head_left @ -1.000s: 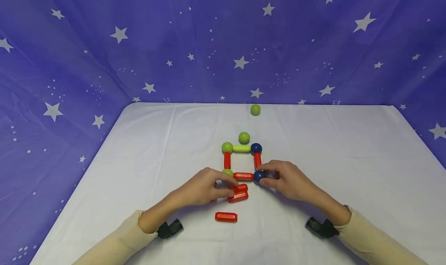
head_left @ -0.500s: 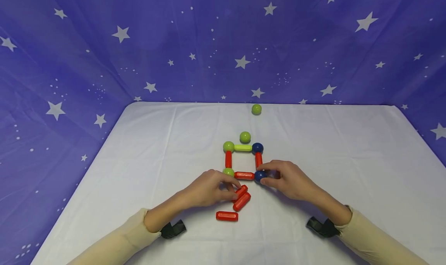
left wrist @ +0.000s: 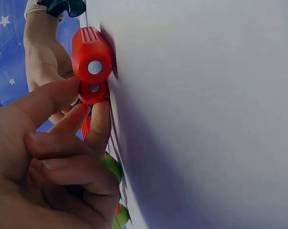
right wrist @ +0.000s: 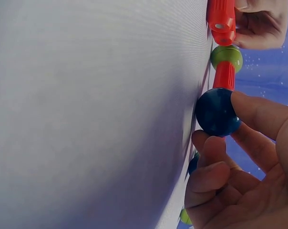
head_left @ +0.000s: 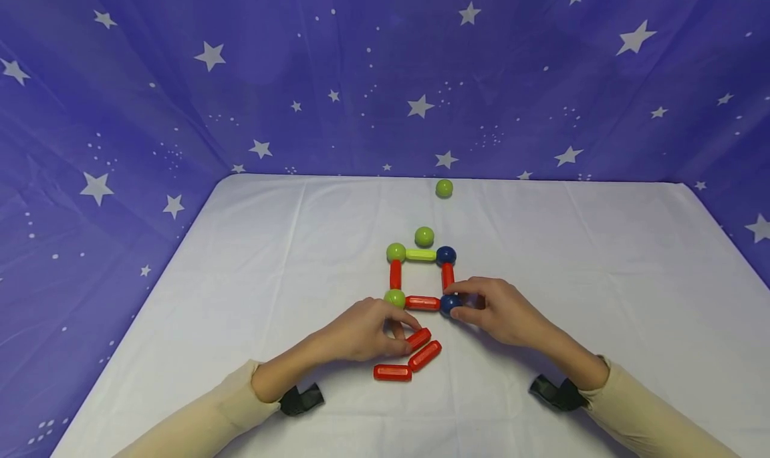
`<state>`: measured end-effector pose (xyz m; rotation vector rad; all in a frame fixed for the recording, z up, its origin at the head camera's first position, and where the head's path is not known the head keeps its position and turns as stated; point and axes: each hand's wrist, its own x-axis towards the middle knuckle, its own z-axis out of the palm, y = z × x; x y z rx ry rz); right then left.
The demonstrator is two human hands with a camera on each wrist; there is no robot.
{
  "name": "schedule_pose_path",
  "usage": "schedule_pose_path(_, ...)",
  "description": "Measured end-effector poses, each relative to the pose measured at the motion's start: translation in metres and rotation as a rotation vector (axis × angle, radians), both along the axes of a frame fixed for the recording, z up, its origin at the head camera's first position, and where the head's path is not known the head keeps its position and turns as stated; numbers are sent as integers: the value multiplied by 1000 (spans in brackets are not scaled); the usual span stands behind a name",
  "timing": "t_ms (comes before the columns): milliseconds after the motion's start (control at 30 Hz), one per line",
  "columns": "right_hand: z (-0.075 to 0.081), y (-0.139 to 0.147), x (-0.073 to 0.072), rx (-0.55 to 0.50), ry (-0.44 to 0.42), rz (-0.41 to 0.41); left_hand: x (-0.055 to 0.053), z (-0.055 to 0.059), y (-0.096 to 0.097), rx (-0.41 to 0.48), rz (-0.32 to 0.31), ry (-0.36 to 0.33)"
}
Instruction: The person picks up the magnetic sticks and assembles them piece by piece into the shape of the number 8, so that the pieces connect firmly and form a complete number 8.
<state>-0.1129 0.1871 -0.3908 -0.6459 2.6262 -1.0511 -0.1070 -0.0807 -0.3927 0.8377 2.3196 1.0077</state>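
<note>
My left hand (head_left: 368, 331) pinches a red magnetic rod (head_left: 421, 337) between thumb and fingers, just in front of a square of rods and balls. A second red rod (head_left: 425, 356) lies slanted alongside it; in the left wrist view that near rod (left wrist: 92, 55) shows a silvery end. With thumb and index finger, my right hand (head_left: 498, 311) holds the blue ball (right wrist: 215, 112) at the square's front right corner. From this ball a red rod (head_left: 423, 303) runs to a green ball (head_left: 394, 298), and another red rod (head_left: 448, 275) leads to the back blue ball (head_left: 446, 255).
A third loose red rod (head_left: 392, 372) lies nearest the person. The square's back side is a yellow-green rod (head_left: 420, 254). Behind it sit two loose green balls, one close (head_left: 424, 236) and one near the far table edge (head_left: 444, 188). A starry purple cloth (head_left: 337, 77) hangs behind.
The two red rods by my left hand have swung from nearly level to slanted and slid right and toward the person. My right hand stays at the blue ball.
</note>
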Motion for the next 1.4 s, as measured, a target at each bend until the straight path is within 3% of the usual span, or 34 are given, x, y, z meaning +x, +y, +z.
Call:
schedule_pose_path(267,1,-1,0,5,-2,-4,2,3,-21,64,83,-90)
schedule_pose_path(467,1,-1,0,0,2,-7,-2,7,-45,108,157,-126)
schedule_pose_path(600,1,-1,1,-1,0,-9,-5,5,-54,134,170,-139)
schedule_pose_path(1033,-1,0,1,2,-12,-19,-1,1,-44,98,168,-106)
schedule_pose_path(1400,0,0,1,5,-17,-27,0,-2,-42,179,143,-157)
